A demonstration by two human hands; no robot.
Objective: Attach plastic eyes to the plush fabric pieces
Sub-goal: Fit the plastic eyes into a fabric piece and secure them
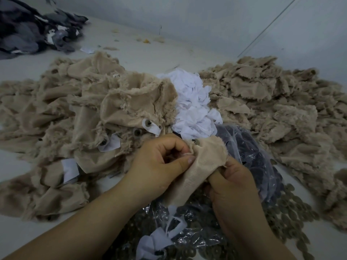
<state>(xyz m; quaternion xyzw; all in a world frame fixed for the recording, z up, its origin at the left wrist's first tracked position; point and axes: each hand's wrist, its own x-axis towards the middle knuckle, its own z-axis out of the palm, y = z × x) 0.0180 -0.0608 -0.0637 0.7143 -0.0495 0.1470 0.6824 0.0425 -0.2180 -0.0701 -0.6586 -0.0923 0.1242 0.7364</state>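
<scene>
Both hands are on one small beige plush fabric piece (204, 162) in the near middle of the scene, smooth backing side up. The left hand (159, 162) curls in from the left, thumb and bent fingers pinching the cloth's left edge. The right hand (232, 182) grips the lower right corner from below; its fingers are tucked under the fabric, so how they lie there cannot be told.

And there's the key spot: a small dark plastic eye post (195, 141) pokes up through the piece at its far left corner, just beyond the left thumb. The piece runs lengthwise from that far corner down toward the near side. The left hand is plainly the nearer one to the post, so it looks best placed to press a fastener on.

Supplies sit close: a heap of grey-brown round washers (293, 212) near right, partly under a crinkled clear plastic bag (249, 147). White backing scraps (193, 102) are piled just beyond, finished beige pieces (116, 113) to the left, and untouched beige cut pieces (262, 94) far right.
</scene>
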